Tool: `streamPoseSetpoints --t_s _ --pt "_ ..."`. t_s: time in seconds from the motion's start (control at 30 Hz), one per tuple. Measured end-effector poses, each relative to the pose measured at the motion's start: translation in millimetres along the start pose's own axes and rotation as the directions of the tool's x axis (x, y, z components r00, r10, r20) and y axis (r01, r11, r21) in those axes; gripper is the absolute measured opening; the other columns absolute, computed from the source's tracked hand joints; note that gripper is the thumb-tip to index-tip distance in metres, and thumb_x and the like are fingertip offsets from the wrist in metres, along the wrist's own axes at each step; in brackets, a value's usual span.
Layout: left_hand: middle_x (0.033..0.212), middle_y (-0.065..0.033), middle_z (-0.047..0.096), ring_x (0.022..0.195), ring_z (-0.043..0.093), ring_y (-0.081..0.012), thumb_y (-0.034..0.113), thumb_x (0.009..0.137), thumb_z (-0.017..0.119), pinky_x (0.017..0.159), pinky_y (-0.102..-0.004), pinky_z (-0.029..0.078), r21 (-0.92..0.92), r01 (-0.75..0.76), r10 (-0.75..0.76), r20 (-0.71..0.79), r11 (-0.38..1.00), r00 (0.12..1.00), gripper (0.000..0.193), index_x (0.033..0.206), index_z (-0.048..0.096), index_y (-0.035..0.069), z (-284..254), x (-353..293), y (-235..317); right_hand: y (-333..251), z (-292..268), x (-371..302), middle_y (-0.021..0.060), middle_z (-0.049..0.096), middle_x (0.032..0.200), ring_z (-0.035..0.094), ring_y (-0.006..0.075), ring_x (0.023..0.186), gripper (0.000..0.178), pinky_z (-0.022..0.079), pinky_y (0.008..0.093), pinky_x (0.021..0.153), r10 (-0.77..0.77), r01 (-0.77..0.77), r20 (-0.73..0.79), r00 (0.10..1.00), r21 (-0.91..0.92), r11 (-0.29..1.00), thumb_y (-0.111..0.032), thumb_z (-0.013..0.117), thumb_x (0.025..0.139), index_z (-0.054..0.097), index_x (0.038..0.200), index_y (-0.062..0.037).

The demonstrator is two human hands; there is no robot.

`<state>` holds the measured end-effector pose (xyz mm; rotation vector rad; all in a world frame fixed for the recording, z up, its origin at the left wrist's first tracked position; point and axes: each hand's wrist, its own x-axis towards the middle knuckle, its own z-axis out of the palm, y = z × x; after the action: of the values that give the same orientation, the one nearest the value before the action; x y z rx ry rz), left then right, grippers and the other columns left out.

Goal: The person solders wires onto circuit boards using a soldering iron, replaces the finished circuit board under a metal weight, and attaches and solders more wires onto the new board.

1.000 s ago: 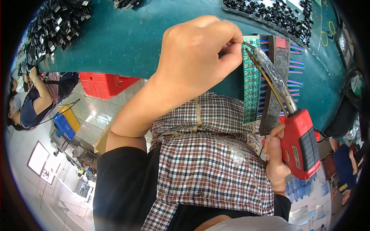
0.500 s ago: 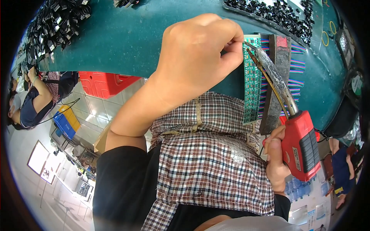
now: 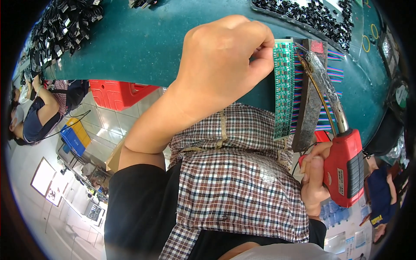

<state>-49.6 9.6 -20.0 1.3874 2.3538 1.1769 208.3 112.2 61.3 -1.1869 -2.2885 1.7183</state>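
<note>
My left hand point(image 3: 225, 58) is closed in a pinch at the upper left edge of a green circuit board panel point(image 3: 284, 93). What its fingertips hold, if anything, is hidden. In my right hand point(image 3: 315, 175) is a red soldering gun point(image 3: 344, 169), gripped by its handle. Its metal barrel and thin brass-coloured feed tube slant up to the left, with the tip over the wires just right of the panel's top. Thin multicoloured wires point(image 3: 334, 74) run from the panel's right side under a dark grey bar point(image 3: 309, 102) and stick out beyond it.
A heap of black cables point(image 3: 65, 32) lies at the far left of the green table point(image 3: 130, 43). At the back right is a tray point(image 3: 299, 26) full of small black parts. A red plastic stool point(image 3: 115, 93) stands below the table edge. Other people are at both sides.
My right hand has drawn the soldering gun to the right, and its tip has left the panel's upper edge. My left hand has hardly moved.
</note>
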Motion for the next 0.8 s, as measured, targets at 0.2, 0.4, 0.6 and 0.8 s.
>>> streamPoseSetpoints --t_s 0.2,0.4,0.6,0.8 --pt "0.078 -0.0043 0.071 0.069 0.072 -0.0118 -0.002 0.078 0.078 0.063 -0.0224 0.058 0.006 0.022 -0.022 0.01 1.0 1.0 0.012 0.088 0.074 0.004 -3 0 2 3 -4 0 0.0087 0.053 0.079 0.037 0.0061 0.048 0.014 0.038 0.0239 0.048 -0.015 0.013 0.045 0.999 0.035 0.999 -0.011 0.054 0.102 0.051 0.102 0.0036" --pt "0.079 -0.0031 0.071 0.069 0.071 -0.0104 -0.001 0.081 0.078 0.063 -0.0214 0.056 0.099 -0.001 -0.005 0.062 0.995 0.998 0.01 0.089 0.075 0.004 -22 24 9 10 -4 -6 0.0064 0.05 0.075 0.035 0.0061 0.046 0.018 0.037 0.0238 0.047 -0.031 0.031 -0.091 0.995 -0.002 1.0 -0.014 0.054 0.102 0.052 0.1 0.0037" --pt "0.08 -0.0059 0.064 0.077 0.064 -0.0222 0.009 0.086 0.073 0.069 -0.035 0.053 0.607 -0.328 0.442 -0.042 0.723 0.896 0.005 0.084 0.071 0.004 2 66 -36 14 -7 -8 0.0057 0.046 0.074 0.036 0.0066 0.046 0.018 0.038 0.0247 0.047 -0.125 0.129 -0.074 0.989 0.053 0.99 -0.015 0.054 0.103 0.049 0.097 0.0017" --pt "0.079 -0.0105 0.06 0.088 0.061 -0.0319 0.008 0.081 0.067 0.078 -0.043 0.052 0.339 -0.481 0.475 0.108 0.808 0.874 0.004 0.078 0.069 0.006 5 108 -27 15 -3 -12 0.0029 0.042 0.066 0.034 0.0079 0.046 0.02 0.037 0.0259 0.047 -0.095 0.107 -0.172 0.981 0.065 0.992 -0.017 0.054 0.103 0.048 0.095 -0.0004"
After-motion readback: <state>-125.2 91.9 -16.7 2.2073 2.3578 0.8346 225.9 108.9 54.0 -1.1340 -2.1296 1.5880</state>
